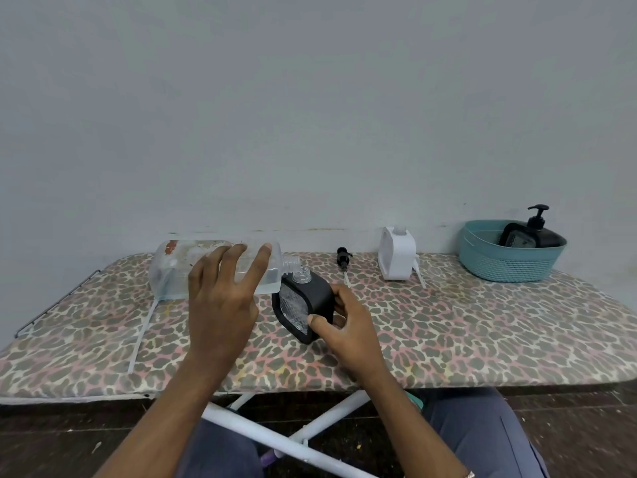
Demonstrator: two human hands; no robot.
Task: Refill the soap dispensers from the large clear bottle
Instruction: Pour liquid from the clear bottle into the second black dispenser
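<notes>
Clear bottle (193,267) tipped over black dispenser (306,301).

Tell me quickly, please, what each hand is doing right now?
Left hand: closed on the large clear plastic bottle, tipped sideways.
Right hand: grip closed on the black square dispenser.

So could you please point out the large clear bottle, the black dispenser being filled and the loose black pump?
large clear bottle (172,267): head view, on its clear body.
black dispenser (319,291): head view, on its black side.
loose black pump (343,257): head view, on its head.

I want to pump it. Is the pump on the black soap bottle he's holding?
No, the black soap bottle has an open neck; a pump lies on the table.
</notes>
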